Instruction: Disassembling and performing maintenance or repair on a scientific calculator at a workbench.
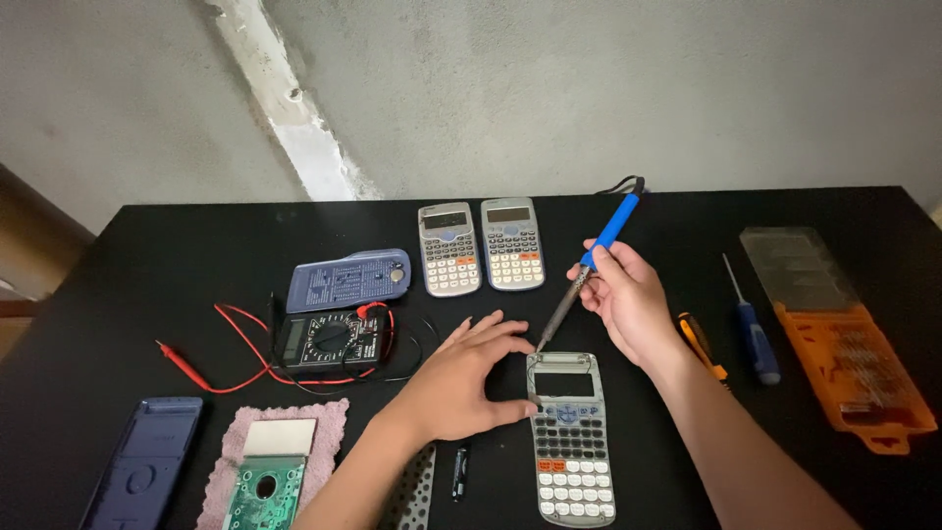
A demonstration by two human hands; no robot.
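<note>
On the black surface (687, 226) lies a grey calculator front (571, 437), near its front edge. The left hand (461, 383) steadies its top-left corner with curled fingers, holding nothing. The right hand's (628, 294) grip is closed around a blue-handled soldering iron (589, 265), tip touching the calculator's top edge.

Two grey calculators (481, 245) at table's far middle, pale rectangular screens. Black meter (332, 341) left, dark screen. Orange bit case (852, 368) right, clear lid.
</note>
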